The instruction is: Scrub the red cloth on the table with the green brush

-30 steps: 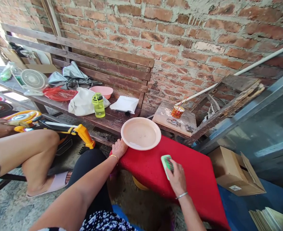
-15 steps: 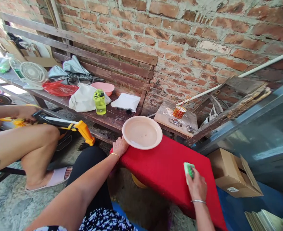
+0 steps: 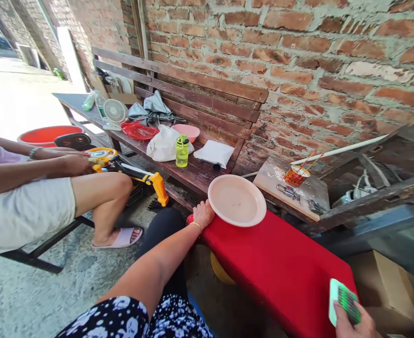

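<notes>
A red cloth point(image 3: 270, 263) covers the table in front of me. My left hand point(image 3: 203, 214) lies on the cloth at its far left corner, its fingers stretched towards a pale plastic basin point(image 3: 237, 199) and close against its rim. Shallow water seems to be in the basin, with a small speck at the bottom. At the lower right, my right hand point(image 3: 353, 321) is closed on a scrubbing brush point(image 3: 344, 300) with a pale green body and green bristles that face the camera. The brush is by the table's right edge; whether it touches the cloth I cannot tell.
On the wooden bench point(image 3: 200, 173) stand a green bottle point(image 3: 182, 151), a white bag point(image 3: 163, 144), a pink bowl point(image 3: 187, 133) and a fan point(image 3: 115, 111). A board point(image 3: 273, 180) holds a paper cup point(image 3: 296, 175) and padlocks. A cardboard box point(image 3: 386, 286) sits right. Another person point(image 3: 48, 192) sits left.
My view has swung left, so the scene sits further right. My right hand has shifted right and nearer with the brush, whose bristles now show more fully. My left hand stays by the basin.
</notes>
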Demonstrator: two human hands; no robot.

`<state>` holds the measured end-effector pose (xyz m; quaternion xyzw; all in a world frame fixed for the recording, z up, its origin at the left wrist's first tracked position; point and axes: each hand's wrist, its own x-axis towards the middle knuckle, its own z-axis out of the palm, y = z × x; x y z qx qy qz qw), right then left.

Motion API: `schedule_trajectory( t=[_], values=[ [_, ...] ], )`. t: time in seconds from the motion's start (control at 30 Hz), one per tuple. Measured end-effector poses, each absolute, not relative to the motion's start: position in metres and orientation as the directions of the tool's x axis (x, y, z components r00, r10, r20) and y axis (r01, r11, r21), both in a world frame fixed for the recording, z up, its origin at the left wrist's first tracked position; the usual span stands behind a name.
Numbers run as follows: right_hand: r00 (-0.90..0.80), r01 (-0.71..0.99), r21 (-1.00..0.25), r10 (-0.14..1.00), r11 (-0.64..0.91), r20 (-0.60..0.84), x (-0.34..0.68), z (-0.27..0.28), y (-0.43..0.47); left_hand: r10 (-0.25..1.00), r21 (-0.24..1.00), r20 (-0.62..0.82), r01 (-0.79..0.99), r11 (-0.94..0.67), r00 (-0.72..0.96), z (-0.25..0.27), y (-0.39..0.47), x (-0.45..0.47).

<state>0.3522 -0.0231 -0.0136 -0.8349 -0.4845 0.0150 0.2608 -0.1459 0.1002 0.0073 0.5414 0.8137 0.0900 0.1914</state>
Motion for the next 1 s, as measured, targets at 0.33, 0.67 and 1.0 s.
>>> schedule_trajectory(
  t=[0.33, 0.67, 1.0],
  values=[
    [-0.198, 0.849, -0.428, 0.938, 0.31, 0.286, 0.081, -0.02, -0.01, 0.921, 0.371, -0.208, 0.845, 0.386, -0.33, 0.01, 0.097, -0.146],
    [0.038, 0.987, -0.163, 0.966, 0.004, 0.256, 0.163, -0.018, -0.015, 0.916, 0.371, -0.216, 0.84, 0.396, -0.337, 0.008, 0.1, -0.147],
    [0.781, 0.623, -0.296, 0.599, -0.724, 0.179, 0.38, -0.013, -0.112, 0.925, 0.354, -0.197, 0.856, 0.376, -0.324, -0.001, 0.1, -0.148]
  ],
)
